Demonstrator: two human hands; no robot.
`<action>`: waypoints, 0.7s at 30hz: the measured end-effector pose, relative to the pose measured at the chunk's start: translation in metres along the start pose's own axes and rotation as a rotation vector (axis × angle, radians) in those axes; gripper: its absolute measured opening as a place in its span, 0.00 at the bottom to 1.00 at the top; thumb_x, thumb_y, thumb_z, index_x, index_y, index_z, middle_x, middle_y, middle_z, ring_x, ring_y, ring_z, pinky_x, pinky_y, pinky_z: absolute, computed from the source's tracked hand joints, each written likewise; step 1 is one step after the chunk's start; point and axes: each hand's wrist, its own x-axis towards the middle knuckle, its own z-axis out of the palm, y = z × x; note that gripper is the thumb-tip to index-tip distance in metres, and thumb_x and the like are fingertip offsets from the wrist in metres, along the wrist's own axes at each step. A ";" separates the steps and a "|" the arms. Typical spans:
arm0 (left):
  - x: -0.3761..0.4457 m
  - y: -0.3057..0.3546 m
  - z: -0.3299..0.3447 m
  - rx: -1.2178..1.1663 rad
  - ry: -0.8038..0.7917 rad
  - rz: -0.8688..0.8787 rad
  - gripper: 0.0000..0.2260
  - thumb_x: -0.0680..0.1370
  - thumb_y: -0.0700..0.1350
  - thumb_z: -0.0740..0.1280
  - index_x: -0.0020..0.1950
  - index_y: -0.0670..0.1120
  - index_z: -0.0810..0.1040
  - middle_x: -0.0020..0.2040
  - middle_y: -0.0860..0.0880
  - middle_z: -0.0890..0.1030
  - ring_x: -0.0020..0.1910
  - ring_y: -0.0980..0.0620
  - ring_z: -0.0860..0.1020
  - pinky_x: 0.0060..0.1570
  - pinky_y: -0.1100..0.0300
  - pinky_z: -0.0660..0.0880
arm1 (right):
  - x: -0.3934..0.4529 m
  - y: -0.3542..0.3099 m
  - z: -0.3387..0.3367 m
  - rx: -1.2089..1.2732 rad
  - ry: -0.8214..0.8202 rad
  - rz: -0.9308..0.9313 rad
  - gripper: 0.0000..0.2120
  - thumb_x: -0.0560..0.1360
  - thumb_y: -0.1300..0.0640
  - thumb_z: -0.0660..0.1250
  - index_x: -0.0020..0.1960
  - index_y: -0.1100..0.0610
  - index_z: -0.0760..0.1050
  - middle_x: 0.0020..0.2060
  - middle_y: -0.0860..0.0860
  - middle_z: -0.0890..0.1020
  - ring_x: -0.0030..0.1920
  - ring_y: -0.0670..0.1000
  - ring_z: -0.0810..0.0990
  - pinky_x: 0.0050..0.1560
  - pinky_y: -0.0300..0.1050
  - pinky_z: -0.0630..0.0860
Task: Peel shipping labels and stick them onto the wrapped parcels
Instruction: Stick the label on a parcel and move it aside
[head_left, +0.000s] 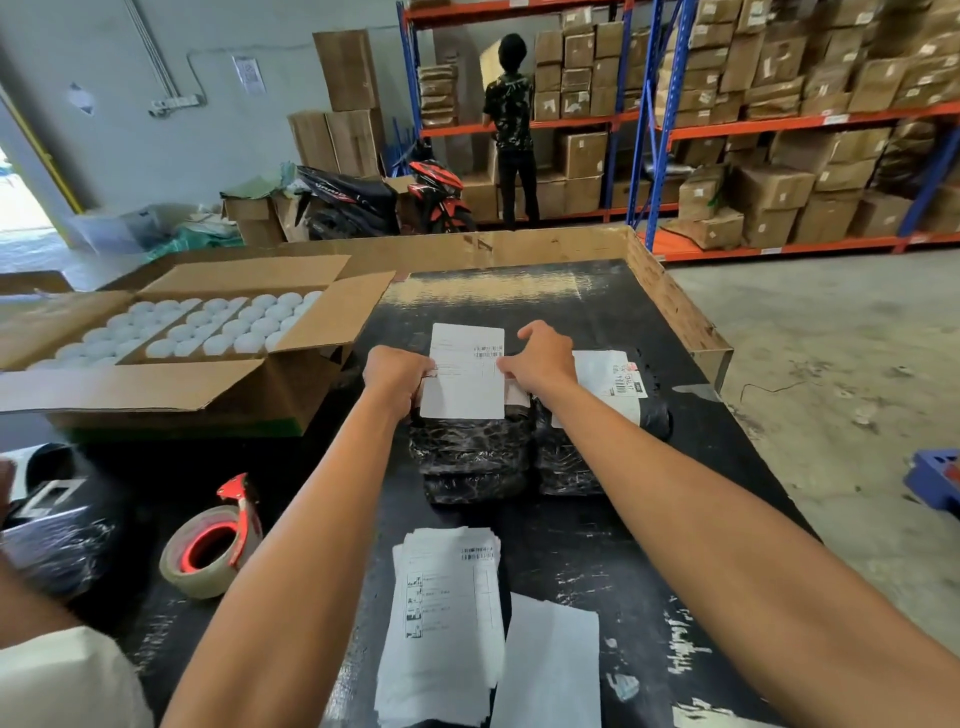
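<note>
Shipping label (465, 371), white, held flat above the left-hand wrapped parcel (470, 452) at table centre. Barcode at its upper right; printed lines too small to read.

Left hand (397, 374) at the label's 9 o'clock edge, fingers curled closed and pinching that edge, arm stretched straight forward. Right hand (540, 356) at the 3 o'clock edge, thumb and fingertips closed on the paper near the barcode, remaining fingers arched above, arm extended likewise.

Two parcels in black wrap, side by side and touching. The second parcel (597, 457), at 3 o'clock of the first, already carries a stuck label (610, 379) with a barcode and a red mark; text unreadable.

At 6 o'clock of the parcels, near the body: one loose stack of printed labels (447, 618), top sheet showing a barcode and small black pictograms, wording illegible. Just beside it at 3 o'clock, a blank white sheet (550, 670).

At 8 o'clock: one tape roll (208, 551) on a red dispenser, lying on the black table (623, 545).

At 10 o'clock: one open cardboard box (171, 374) filled with round white lids in two compartments; count not clear.

At 12 o'clock, well apart: a person (511, 124) with back turned at blue-and-orange racking (649, 119) loaded with brown cartons; two scooters (384, 200) parked near.
</note>
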 end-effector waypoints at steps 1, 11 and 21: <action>0.001 -0.002 0.000 0.004 0.000 0.001 0.06 0.75 0.36 0.74 0.39 0.37 0.80 0.29 0.45 0.74 0.22 0.51 0.68 0.26 0.62 0.65 | 0.001 -0.001 0.001 -0.026 -0.003 -0.005 0.25 0.74 0.59 0.75 0.68 0.56 0.72 0.65 0.57 0.75 0.60 0.58 0.80 0.51 0.47 0.75; -0.002 -0.007 0.005 0.130 0.045 0.081 0.07 0.74 0.35 0.74 0.38 0.37 0.80 0.31 0.43 0.77 0.26 0.50 0.74 0.29 0.59 0.71 | 0.008 -0.003 0.012 -0.202 0.026 -0.028 0.03 0.74 0.66 0.68 0.43 0.61 0.79 0.43 0.55 0.81 0.45 0.58 0.80 0.39 0.45 0.75; -0.005 -0.010 0.005 0.250 0.083 0.211 0.04 0.75 0.36 0.74 0.43 0.35 0.86 0.40 0.40 0.84 0.39 0.47 0.80 0.40 0.57 0.76 | 0.007 0.001 0.015 -0.286 0.055 -0.121 0.08 0.77 0.66 0.66 0.56 0.61 0.78 0.53 0.59 0.81 0.54 0.60 0.80 0.48 0.52 0.81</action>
